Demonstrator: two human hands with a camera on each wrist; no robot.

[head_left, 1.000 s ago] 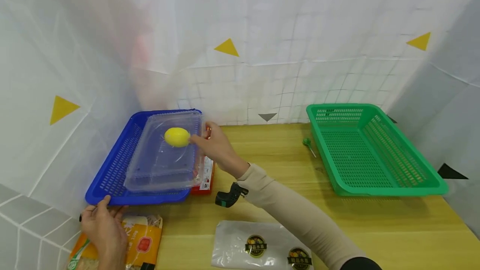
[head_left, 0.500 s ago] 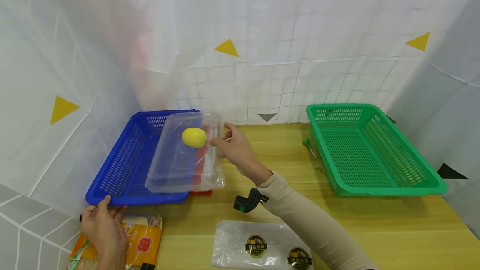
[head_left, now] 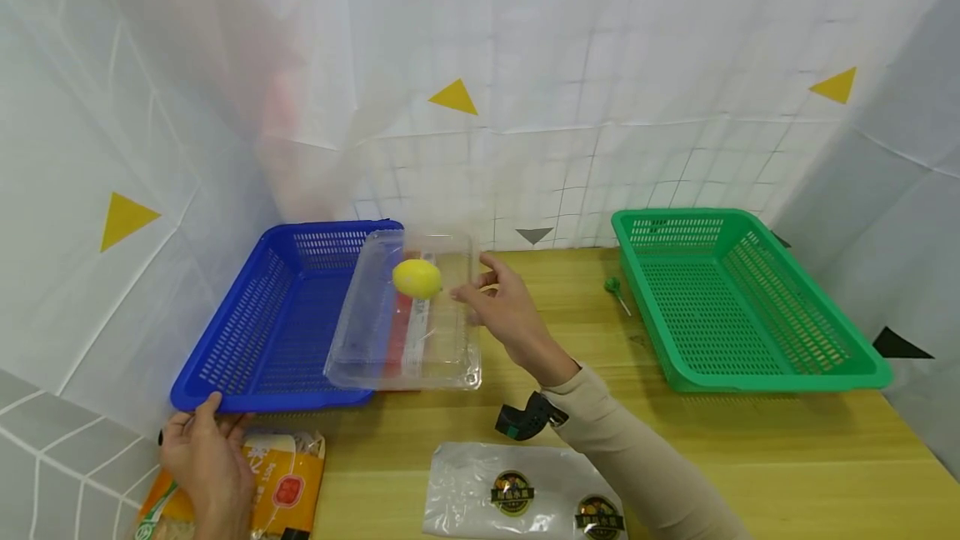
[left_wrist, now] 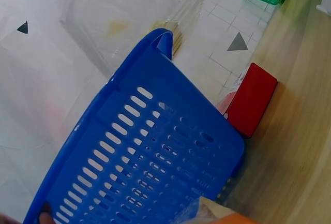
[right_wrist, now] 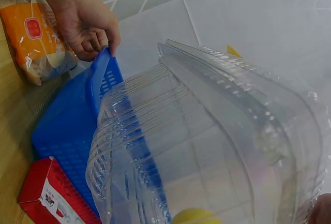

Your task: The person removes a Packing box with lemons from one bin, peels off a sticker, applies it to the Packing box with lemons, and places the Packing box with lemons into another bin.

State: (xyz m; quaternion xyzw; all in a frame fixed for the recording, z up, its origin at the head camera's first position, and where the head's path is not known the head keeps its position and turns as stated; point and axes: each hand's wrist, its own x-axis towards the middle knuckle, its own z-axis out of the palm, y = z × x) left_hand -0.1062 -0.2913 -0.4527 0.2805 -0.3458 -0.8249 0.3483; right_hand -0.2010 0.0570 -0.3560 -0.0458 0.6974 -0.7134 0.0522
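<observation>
My right hand [head_left: 517, 319] pinches the right edge of a clear plastic clamshell container [head_left: 367, 348], held raised partly over the blue basket's right side. A yellow lemon [head_left: 417, 279] shows in the container; in the right wrist view only its top [right_wrist: 195, 217] is visible through the plastic. My left hand [head_left: 210, 465] grips the near left corner of the blue basket [head_left: 300, 400], thumb on the rim and fingers below it. The basket's visible inside is bare. A red box [left_wrist: 253, 100] stands against its right side, seen through the container in the head view.
A green basket [head_left: 750, 384] stands on the right, a green lollipop [head_left: 613, 285] beside it. In front lie a flat plastic bag with printed labels [head_left: 465, 482] and an orange food packet [head_left: 292, 473], the latter under my left wrist. White curtains [head_left: 600, 40] enclose the table.
My right hand has carried the container with the lemon rightward, from over the blue basket to partly beyond its right edge. My left hand has stayed on the basket rim.
</observation>
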